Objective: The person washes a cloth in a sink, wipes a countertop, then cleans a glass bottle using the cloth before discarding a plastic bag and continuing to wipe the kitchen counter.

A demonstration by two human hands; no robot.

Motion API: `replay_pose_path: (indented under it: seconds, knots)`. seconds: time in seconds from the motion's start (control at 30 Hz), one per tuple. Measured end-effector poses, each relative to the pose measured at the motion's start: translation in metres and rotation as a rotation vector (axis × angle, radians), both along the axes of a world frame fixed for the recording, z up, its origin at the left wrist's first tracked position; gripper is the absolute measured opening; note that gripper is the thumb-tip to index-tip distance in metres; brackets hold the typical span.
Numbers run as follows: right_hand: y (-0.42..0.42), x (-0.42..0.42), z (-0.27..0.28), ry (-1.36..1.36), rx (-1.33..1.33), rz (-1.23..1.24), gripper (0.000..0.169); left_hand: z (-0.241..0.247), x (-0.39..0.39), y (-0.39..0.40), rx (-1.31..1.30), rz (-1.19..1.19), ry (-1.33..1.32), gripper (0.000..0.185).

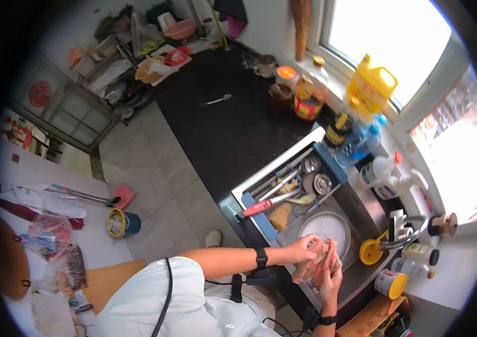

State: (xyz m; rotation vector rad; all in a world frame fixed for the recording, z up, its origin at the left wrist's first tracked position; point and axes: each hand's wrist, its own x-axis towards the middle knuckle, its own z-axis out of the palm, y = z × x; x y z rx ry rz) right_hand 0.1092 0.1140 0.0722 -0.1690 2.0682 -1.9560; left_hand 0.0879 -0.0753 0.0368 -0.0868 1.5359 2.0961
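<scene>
Over the near part of the stainless steel sink [363,210], a crumpled pink and tan cloth [320,262] is held between both hands. My left hand [306,249] grips its upper left side. My right hand [330,283] pinches it from the lower right. Beyond the cloth, a round metal pan [339,227] lies in the sink, partly hidden by the hands. A blue-ended drying rack [259,231] spans the basin with ladles, a pink-handled utensil [259,207], a pale spoon [304,199] and pieces that look like ginger root [280,217].
A yellow scoop [371,252] rests by the faucet [411,238]. Along the window side stand a yellow oil jug [371,86], blue plastic bottles [358,143], white cleaner bottles [379,170] and jars. A small spoon [217,101] lies on the black countertop [221,139]. A bin [129,223] stands on the floor.
</scene>
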Motion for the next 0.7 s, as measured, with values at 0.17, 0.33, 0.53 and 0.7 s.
replay_pose_path:
  seconds: [0.17, 0.33, 0.53, 0.7]
  knots:
    - [-0.079, -0.012, 0.025, -0.025, -0.077, 0.122, 0.055, 0.038, 0.014, -0.087, -0.067, 0.149, 0.133, 0.054]
    - [-0.209, -0.022, 0.043, -0.12, -0.095, 0.203, 0.054, 0.036, 0.04, -0.206, -0.039, 0.37, 0.11, 0.051]
    - [-0.377, -0.037, 0.03, -0.121, -0.062, 0.317, 0.035, 0.032, 0.062, -0.356, -0.271, 0.648, 0.105, 0.049]
    - [-0.486, -0.057, 0.041, -0.147, -0.036, 0.385, 0.031, 0.043, 0.061, -0.459, -0.219, 0.795, 0.01, 0.056]
